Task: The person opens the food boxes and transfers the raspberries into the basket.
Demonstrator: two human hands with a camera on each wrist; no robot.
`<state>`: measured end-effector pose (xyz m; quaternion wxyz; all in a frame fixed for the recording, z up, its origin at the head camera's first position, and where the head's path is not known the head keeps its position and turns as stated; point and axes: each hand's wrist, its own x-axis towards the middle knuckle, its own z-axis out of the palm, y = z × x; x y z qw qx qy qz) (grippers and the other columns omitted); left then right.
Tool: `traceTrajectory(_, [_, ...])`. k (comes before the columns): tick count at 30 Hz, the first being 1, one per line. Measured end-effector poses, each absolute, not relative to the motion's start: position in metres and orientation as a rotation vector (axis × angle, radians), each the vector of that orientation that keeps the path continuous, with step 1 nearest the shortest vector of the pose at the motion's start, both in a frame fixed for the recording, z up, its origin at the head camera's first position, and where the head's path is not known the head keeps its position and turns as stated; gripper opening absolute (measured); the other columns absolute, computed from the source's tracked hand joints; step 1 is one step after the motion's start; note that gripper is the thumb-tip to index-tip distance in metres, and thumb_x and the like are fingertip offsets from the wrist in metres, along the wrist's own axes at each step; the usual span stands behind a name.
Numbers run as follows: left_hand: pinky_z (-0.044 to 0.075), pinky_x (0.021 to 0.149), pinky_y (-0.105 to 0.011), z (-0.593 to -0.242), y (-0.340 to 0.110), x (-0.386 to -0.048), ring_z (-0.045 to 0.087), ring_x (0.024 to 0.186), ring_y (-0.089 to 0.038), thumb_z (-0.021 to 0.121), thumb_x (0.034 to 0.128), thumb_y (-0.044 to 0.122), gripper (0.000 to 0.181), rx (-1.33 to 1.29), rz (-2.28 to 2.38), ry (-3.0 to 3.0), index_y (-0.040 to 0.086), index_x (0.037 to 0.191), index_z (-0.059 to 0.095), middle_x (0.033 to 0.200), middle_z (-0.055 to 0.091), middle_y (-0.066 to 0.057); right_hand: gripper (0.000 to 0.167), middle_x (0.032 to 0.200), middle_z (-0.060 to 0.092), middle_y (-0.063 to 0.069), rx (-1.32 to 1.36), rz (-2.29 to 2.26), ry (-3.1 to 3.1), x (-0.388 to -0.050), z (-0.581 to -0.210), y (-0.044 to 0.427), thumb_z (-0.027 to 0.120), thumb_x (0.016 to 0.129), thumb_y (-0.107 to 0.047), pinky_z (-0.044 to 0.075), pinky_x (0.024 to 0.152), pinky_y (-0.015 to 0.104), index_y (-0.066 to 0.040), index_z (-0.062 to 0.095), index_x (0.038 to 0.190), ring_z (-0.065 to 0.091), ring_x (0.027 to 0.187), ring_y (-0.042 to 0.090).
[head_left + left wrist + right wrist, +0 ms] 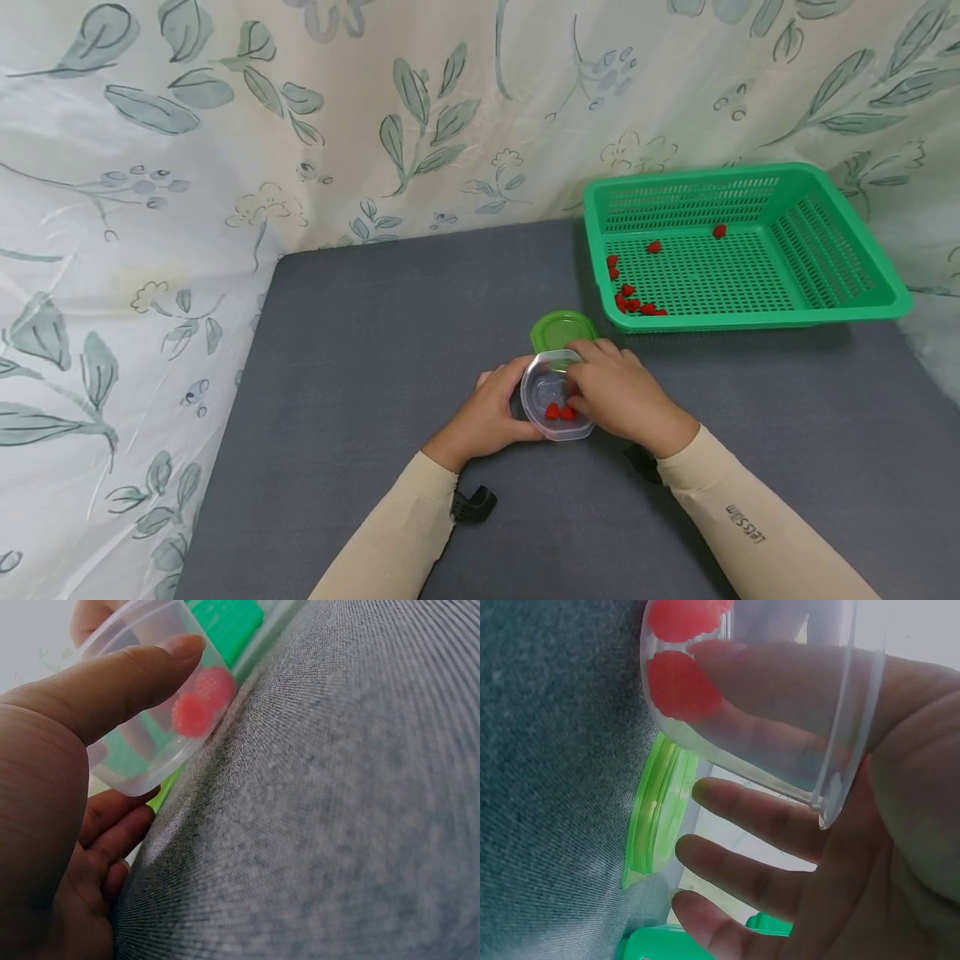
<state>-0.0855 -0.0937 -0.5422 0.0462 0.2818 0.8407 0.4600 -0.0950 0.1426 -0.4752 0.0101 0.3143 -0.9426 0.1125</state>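
A clear plastic container (540, 392) stands on the table, tilted-looking in the wrist views. My left hand (491, 412) holds it from the left, thumb (142, 679) along its near wall and fingers around the far side. My right hand (622, 392) reaches over the rim, with thumb and index finger inside. Between them they pinch a red raspberry (681, 686) low in the container; its other fingers stay outside, spread. Other raspberries (552, 411) lie on the container's bottom. Just behind it lies a green lid (558, 327), partly covered by the right hand in the head view.
A green slotted basket (750, 319) stands at the back right with several raspberries (633, 305), mostly in its near left corner. Dark grey cloth covers the table (360, 333). A leaf-patterned curtain (337, 125) hangs behind and to the left.
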Motion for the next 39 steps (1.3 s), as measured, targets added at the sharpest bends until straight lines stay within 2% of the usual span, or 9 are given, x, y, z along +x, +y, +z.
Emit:
traceTrajectory(5, [0.034,0.11,-0.051,-0.542,-0.093,-0.085,0.053,0.137,-0.009,0.1,0.0793,0.028,0.096,0.865,1.407,2.573,0.02,0.161,0.05,0.15,0.06,0.007,0.019,0.133,0.068,0.018,0.985,0.325,-2.927,-0.094,-0.475,0.142,0.101,0.078,-0.02,0.055,0.081,0.062,-0.014,0.083,0.082,0.061,0.114,0.043])
traceTrajectory(15, [0.034,0.109,-0.049,-0.543,-0.092,-0.084,0.054,0.134,-0.008,0.101,0.0781,0.029,0.096,0.862,1.393,2.587,0.021,0.159,0.051,0.148,0.061,0.01,0.02,0.132,0.068,0.017,1.025,0.407,-2.9,-0.093,-0.474,0.143,0.101,0.077,-0.017,0.055,0.084,0.06,-0.015,0.081,0.077,0.061,0.114,0.04])
traceTrajectory(20, [0.034,0.109,-0.05,-0.542,-0.092,-0.083,0.054,0.134,-0.009,0.101,0.0788,0.028,0.096,0.865,1.385,2.594,0.02,0.16,0.05,0.149,0.061,0.008,0.019,0.135,0.067,0.018,1.044,0.464,-2.876,-0.095,-0.474,0.142,0.099,0.08,-0.015,0.055,0.084,0.06,-0.017,0.081,0.08,0.061,0.118,0.041])
traceTrajectory(28, [0.034,0.108,-0.048,-0.542,-0.093,-0.084,0.054,0.134,-0.009,0.101,0.0792,0.03,0.095,0.872,1.362,2.6,0.019,0.16,0.051,0.15,0.061,0.006,0.017,0.137,0.067,0.017,1.057,0.537,-2.823,-0.098,-0.472,0.144,0.098,0.082,-0.012,0.054,0.09,0.063,-0.014,0.082,0.087,0.061,0.121,0.043])
traceTrajectory(39, [0.033,0.11,-0.048,-0.54,-0.092,-0.084,0.053,0.135,-0.008,0.1,0.0803,0.031,0.096,0.868,1.369,2.589,0.021,0.161,0.05,0.151,0.059,0.008,0.017,0.131,0.069,0.016,1.096,0.658,-2.7,-0.102,-0.471,0.144,0.097,0.083,-0.008,0.054,0.095,0.057,-0.011,0.081,0.089,0.063,0.118,0.039])
